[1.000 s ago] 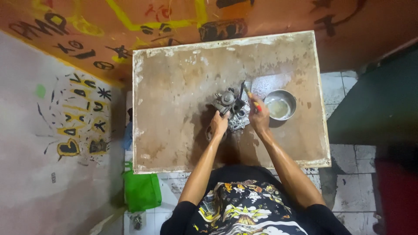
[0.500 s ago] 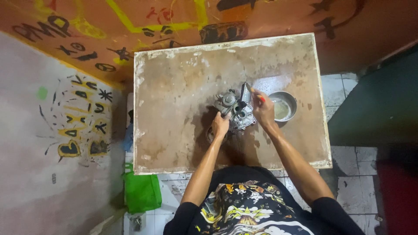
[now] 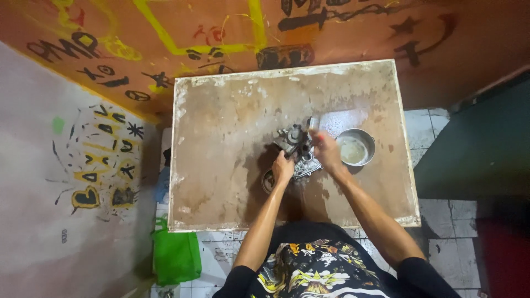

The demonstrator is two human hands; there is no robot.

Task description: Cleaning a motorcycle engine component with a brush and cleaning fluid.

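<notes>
Left hand (image 3: pixel 283 168) fingers wrapped on grey metal engine part (image 3: pixel 298 146), mid-table (image 3: pixel 221 138), bracing it. Right hand (image 3: pixel 326 152) fingers closed round small tool, kind unclear. Metal bowl (image 3: pixel 356 148) just right, within reach.

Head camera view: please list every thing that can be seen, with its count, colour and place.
table: one, worn brown top with pale edges, centre of the view
metal engine part: one, grey, on the table at its middle, under both hands
metal bowl: one, silver with pale contents, on the table just right of the engine part
bag: one, green, on the tiled floor below the table's left corner
painted wall: orange-brown with yellow and black marks, behind the table
left hand: one, resting on the near side of the engine part
right hand: one, over the engine part's right side, what the fingers hold is too blurred to tell
</notes>
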